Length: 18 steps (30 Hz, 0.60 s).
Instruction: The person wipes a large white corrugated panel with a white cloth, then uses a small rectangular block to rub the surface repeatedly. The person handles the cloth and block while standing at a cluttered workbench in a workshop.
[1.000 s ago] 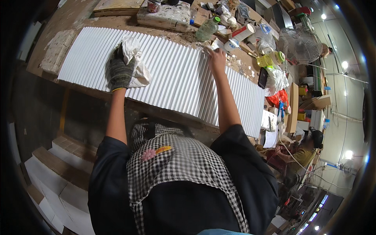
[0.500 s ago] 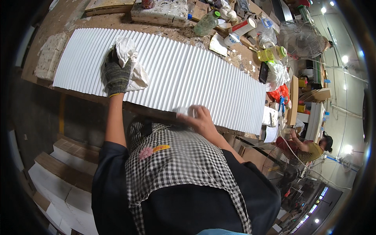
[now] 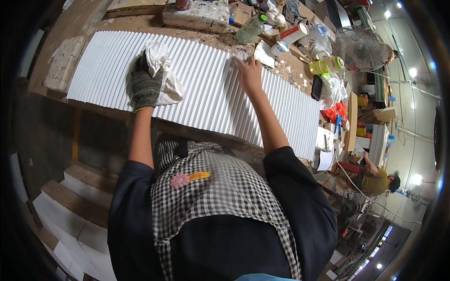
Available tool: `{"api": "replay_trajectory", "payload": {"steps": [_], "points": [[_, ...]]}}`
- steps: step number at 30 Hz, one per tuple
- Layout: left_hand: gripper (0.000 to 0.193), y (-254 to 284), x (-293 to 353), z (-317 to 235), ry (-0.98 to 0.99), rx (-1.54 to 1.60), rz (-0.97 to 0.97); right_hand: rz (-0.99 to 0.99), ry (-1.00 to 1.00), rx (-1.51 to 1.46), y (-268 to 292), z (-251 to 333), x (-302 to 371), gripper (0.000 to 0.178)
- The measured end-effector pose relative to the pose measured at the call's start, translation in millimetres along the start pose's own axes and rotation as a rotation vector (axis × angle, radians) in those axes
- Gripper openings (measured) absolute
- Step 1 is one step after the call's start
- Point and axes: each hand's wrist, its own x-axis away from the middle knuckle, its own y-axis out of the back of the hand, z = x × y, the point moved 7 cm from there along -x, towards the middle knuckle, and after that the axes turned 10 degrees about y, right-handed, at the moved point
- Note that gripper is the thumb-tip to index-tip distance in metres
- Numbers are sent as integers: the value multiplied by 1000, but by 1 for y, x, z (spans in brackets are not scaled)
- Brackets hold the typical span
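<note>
A long white ribbed panel (image 3: pixel 201 84) made of many narrow strips lies across the worktable in front of me. My left hand (image 3: pixel 146 86), in a dark grey knitted glove, rests on its left part and is closed on a crumpled white cloth (image 3: pixel 171 89). The cloth bunches over the fingers and drapes onto the ribs. My bare right hand (image 3: pixel 248 72) reaches across to the panel's far edge. Its fingers are closed around a small pale piece, blurred and too unclear to name.
Beyond the panel stand a green-capped bottle (image 3: pixel 251 29), a yellow bottle (image 3: pixel 326 65) and a red-and-white tube (image 3: pixel 294 33). A phone (image 3: pixel 317 87) lies by the right end. Stained blocks (image 3: pixel 65 63) sit at the left. Another person (image 3: pixel 375 175) works near a fan at the right.
My right hand has moved from the panel's near edge to its far edge, with the pale piece. My left hand stays on the cloth. The other person has shifted position.
</note>
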Motion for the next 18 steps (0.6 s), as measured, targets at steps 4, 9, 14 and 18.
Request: {"api": "replay_trajectory", "payload": {"steps": [4,9,14,18], "points": [[82,13,7,2,23,-16,22,112,157,-47,48,93,95,64],[88,4,3,2,32,22,69,345,260,-375,82,143,151,66],[74,29,6,-8,11,122,19,114,196,-237,38,96,85,68],[73,10,-2,-3,44,16,30,-31,12,8,0,14,-7,62]]}}
